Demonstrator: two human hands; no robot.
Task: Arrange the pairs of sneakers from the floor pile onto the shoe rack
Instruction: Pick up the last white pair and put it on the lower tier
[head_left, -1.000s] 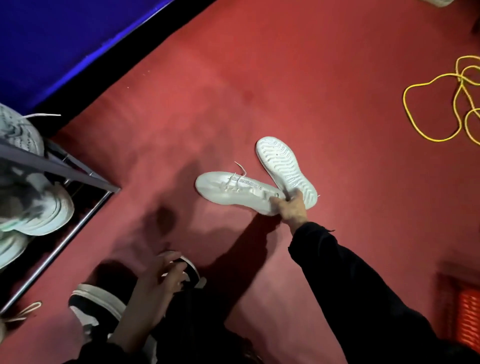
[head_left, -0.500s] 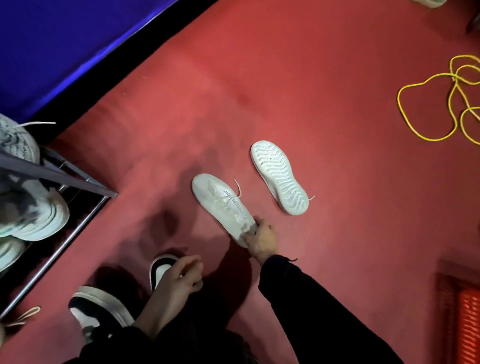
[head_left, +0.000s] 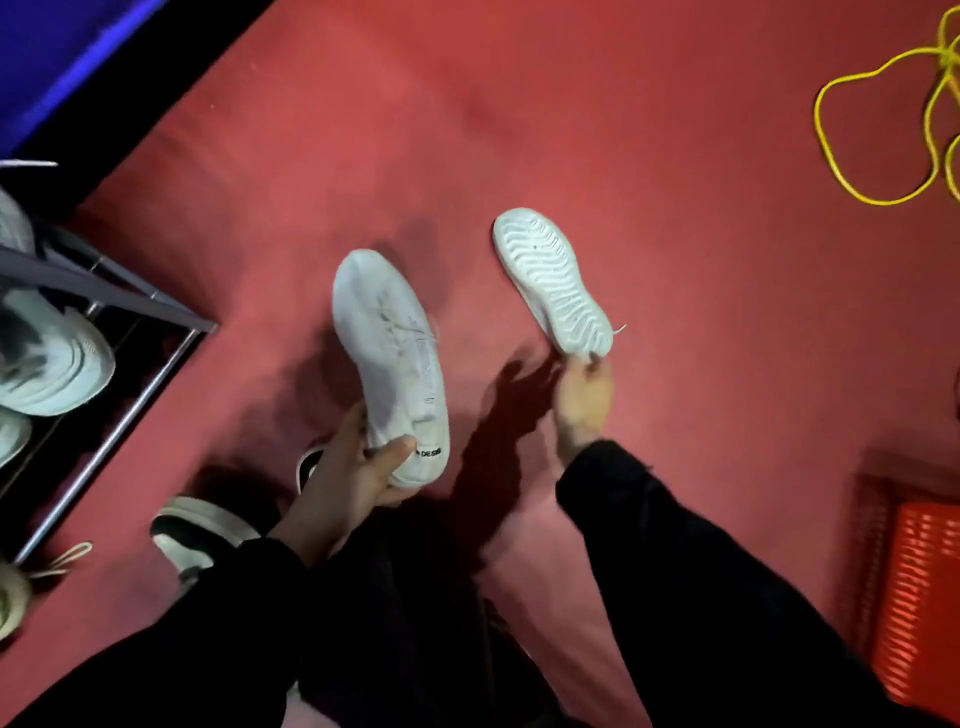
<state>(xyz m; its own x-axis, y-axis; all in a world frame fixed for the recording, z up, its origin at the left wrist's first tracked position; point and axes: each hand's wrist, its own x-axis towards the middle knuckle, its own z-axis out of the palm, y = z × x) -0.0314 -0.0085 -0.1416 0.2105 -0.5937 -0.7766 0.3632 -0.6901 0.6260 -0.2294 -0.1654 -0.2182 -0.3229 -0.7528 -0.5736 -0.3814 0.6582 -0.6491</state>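
Note:
My left hand (head_left: 358, 467) grips the heel of a white sneaker (head_left: 389, 353), held above the red carpet with its toe pointing away from me. The second white sneaker (head_left: 550, 280) lies sole-up on the carpet to the right. My right hand (head_left: 582, 395) reaches its heel end, fingertips touching the heel; whether they grip it is unclear. The metal shoe rack (head_left: 130, 301) stands at the left edge with white sneakers (head_left: 52, 358) on its shelves.
A yellow cord (head_left: 883, 119) coils on the carpet at the upper right. An orange slatted crate (head_left: 919, 613) sits at the right edge. My feet in black-and-white shoes (head_left: 197, 535) stand below the rack. A blue wall (head_left: 62, 57) runs along the top left.
The upright white sneaker passed from my right hand to my left hand and was lifted. My right hand moved right to the heel of the sole-up sneaker.

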